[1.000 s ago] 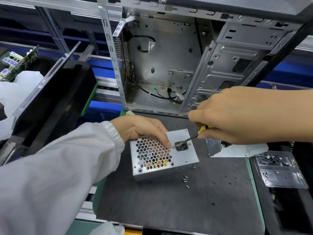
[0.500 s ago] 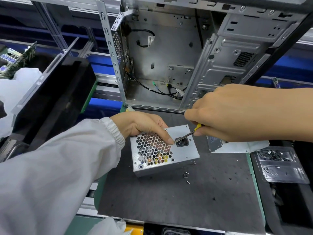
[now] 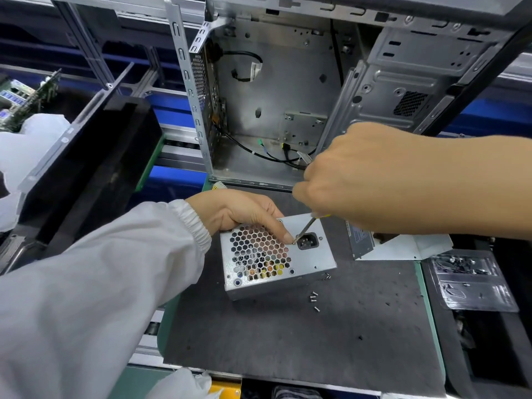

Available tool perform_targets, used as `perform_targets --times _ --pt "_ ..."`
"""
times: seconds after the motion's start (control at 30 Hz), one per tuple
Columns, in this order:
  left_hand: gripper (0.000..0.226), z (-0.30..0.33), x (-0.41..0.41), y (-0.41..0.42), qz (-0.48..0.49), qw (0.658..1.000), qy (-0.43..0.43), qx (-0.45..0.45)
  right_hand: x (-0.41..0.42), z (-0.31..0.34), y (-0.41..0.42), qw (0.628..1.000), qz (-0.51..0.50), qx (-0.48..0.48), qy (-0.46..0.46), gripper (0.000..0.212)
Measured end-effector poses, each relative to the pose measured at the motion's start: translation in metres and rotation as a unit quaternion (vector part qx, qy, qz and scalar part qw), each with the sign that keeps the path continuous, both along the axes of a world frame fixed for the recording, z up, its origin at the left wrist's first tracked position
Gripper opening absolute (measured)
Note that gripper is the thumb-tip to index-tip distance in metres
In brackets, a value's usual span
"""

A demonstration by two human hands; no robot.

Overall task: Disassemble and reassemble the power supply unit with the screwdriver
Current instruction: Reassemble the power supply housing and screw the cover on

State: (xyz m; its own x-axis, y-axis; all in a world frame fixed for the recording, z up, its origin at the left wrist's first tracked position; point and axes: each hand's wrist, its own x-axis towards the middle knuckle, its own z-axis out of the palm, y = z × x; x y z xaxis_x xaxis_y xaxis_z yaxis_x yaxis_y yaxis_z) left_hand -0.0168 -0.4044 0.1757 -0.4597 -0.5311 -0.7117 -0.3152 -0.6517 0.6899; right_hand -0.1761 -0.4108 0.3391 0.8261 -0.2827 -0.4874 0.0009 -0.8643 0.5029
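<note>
The power supply unit (image 3: 276,254) sits at frame centre on the dark mat (image 3: 288,335), honeycomb grille up. The screwdriver (image 3: 306,228) slants from upper right down-left, its tip just left of the socket (image 3: 307,241), probably on a screw. The right hand (image 3: 374,180) grasps its handle; the left hand (image 3: 244,214) grips the unit's top-left, forefinger beside the tip. About 5 screws (image 3: 314,298) lie lower right.

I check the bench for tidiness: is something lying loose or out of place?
Yes: several loose screws lie scattered on the dark mat, just right of the power supply unit, not in the plastic tray.
</note>
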Motion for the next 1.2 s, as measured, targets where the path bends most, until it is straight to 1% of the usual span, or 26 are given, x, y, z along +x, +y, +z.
perform_targets --times 0.03,0.07,0.13,0.17,0.2,0.27,0.33,0.37,0.43,0.47,0.53,0.57,0.63,0.7,0.73,0.8,0.83,0.87,0.9,0.97,1.0,1.03,1.07,1.1,1.13,1.2 --pt "0.056 0.001 -0.001 0.0 0.006 1.0 -0.006 -0.001 0.002 0.001 0.002 1.0 -0.006 -0.007 0.012 0.017" --pt "0.061 0.001 -0.001 0.0 0.009 1.0 -0.007 -0.002 0.003 0.0 0.003 1.0 -0.009 -0.003 0.02 0.019" --pt "0.055 0.002 -0.001 -0.001 0.008 1.0 0.006 -0.002 0.002 -0.005 0.002 1.0 -0.013 0.01 0.025 0.037" --pt "0.05 0.001 0.0 -0.001 0.008 1.0 0.012 0.004 0.002 -0.004 0.002 0.999 -0.016 0.015 0.029 0.038" --pt "0.05 0.0 0.0 -0.001 0.012 1.0 0.017 0.009 0.002 -0.003 0.002 0.999 -0.015 0.018 0.033 0.034" --pt "0.059 -0.001 0.001 -0.001 0.025 0.999 0.017 0.016 0.0 -0.003 -0.001 0.999 -0.014 0.013 0.026 0.03" --pt "0.051 -0.001 0.0 -0.001 0.035 0.999 0.016 0.018 0.005 -0.002 0.0 1.0 0.008 -0.017 0.023 0.039" --pt "0.046 0.0 -0.001 -0.001 0.038 0.999 0.015 0.019 0.007 -0.001 0.0 0.999 0.02 -0.028 0.02 0.04" --pt "0.047 -0.001 -0.001 -0.001 0.039 0.999 0.013 0.019 0.009 -0.002 -0.001 0.999 0.018 -0.041 0.027 0.033" --pt "0.042 -0.001 -0.001 -0.001 0.035 0.999 0.013 0.019 0.009 -0.003 -0.003 0.999 0.01 -0.029 0.024 0.032" --pt "0.021 -0.003 0.001 -0.002 0.027 0.999 0.019 0.028 0.009 -0.002 -0.005 0.999 -0.007 -0.004 0.035 0.038" --pt "0.014 -0.003 0.001 -0.002 0.028 0.999 0.022 0.032 0.009 -0.001 -0.006 0.999 -0.008 0.008 0.037 0.034" --pt "0.01 -0.002 0.002 -0.003 0.032 0.999 0.021 0.036 0.01 -0.001 -0.007 0.999 0.0 0.0 0.043 0.025" --pt "0.017 -0.002 0.001 -0.002 0.034 0.999 0.014 0.032 0.012 -0.001 -0.005 0.999 0.011 -0.028 0.04 0.034" --pt "0.025 -0.002 0.0 -0.002 0.034 0.999 0.012 0.027 0.013 0.0 -0.003 0.998 0.022 -0.035 0.037 0.036" --pt "0.041 -0.002 -0.001 -0.002 0.032 0.999 0.009 0.023 0.012 -0.002 -0.002 0.998 0.001 -0.026 0.049 0.026" --pt "0.037 -0.003 0.0 -0.002 0.034 0.999 0.008 0.02 0.011 -0.005 -0.006 0.999 -0.008 -0.003 0.042 0.028" --pt "0.027 -0.002 0.0 -0.003 0.033 0.999 0.01 0.02 0.011 -0.004 -0.007 0.999 -0.01 0.013 0.039 0.038" --pt "0.018 -0.003 0.0 -0.003 0.03 0.999 0.016 0.026 0.012 -0.002 -0.007 0.998 -0.011 0.022 0.051 0.041" --pt "0.02 -0.002 0.001 -0.003 0.024 0.999 0.022 0.039 0.011 0.001 -0.009 0.998 -0.002 0.034 0.043 0.029" --pt "0.027 -0.002 0.001 -0.003 0.021 0.999 0.02 0.037 0.012 0.002 -0.008 0.999 -0.003 0.031 0.027 0.023" --pt "0.039 -0.003 0.001 -0.003 0.022 0.999 0.016 0.032 0.013 0.002 -0.009 1.0 -0.009 0.025 0.011 0.028" --pt "0.053 -0.004 0.001 -0.002 0.025 0.999 0.011 0.027 0.015 0.004 -0.006 1.0 0.006 0.006 0.008 0.039" --pt "0.062 -0.004 0.0 -0.001 0.027 0.999 0.006 0.023 0.016 0.003 -0.006 1.0 0.015 -0.002 0.004 0.046" --pt "0.062 -0.003 -0.001 -0.001 0.026 0.999 0.004 0.021 0.016 0.002 -0.006 1.0 0.018 -0.005 0.0 0.048" --pt "0.037 -0.005 0.0 -0.003 0.024 0.999 0.015 0.021 0.013 0.0 -0.009 1.0 -0.021 0.016 0.007 0.046"
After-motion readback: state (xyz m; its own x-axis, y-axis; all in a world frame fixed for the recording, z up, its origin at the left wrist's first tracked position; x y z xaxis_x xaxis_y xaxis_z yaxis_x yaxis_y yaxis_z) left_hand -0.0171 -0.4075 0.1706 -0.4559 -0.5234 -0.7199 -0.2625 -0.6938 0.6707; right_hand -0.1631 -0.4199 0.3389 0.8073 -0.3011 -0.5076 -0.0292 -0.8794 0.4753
